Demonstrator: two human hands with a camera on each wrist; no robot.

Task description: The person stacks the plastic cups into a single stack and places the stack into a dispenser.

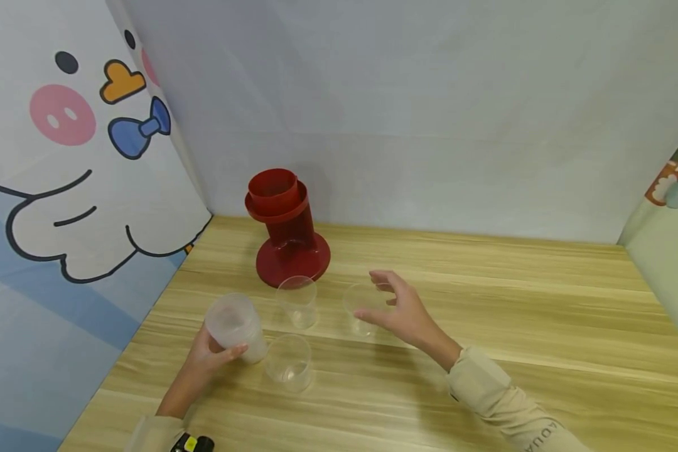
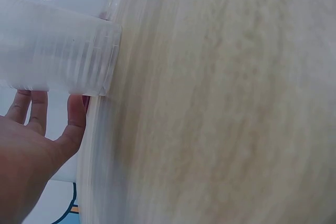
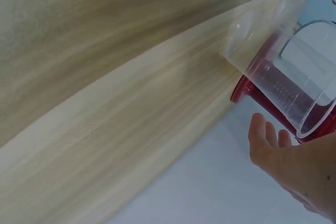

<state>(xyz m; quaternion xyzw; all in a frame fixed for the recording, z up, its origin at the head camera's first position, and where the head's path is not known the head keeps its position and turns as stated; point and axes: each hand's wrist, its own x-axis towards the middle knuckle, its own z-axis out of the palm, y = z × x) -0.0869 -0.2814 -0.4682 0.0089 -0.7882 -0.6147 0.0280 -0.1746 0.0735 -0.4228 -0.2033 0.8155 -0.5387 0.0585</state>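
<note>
On the left of the table, my left hand [image 1: 204, 363] holds a stack of clear plastic cups [image 1: 234, 323], thumb on the near side. The left wrist view has its fingertips against the wall of the stack [image 2: 58, 51], whose base is at the tabletop. A single clear plastic cup [image 1: 361, 323] stands upright to the right. My right hand [image 1: 403, 314] is beside it with thumb and fingers spread apart; in the right wrist view they do not close round the cup [image 3: 289, 85]. Two more single cups, one farther [image 1: 298, 307] and one nearer [image 1: 290, 367], stand between the hands.
A red cylindrical stand [image 1: 290, 242] with a round base and wide collar rises behind the cups. The wood-grain table [image 1: 520, 314] meets a white backdrop [image 1: 407, 125] at the back. A cartoon-printed panel [image 1: 45, 188] borders the left side.
</note>
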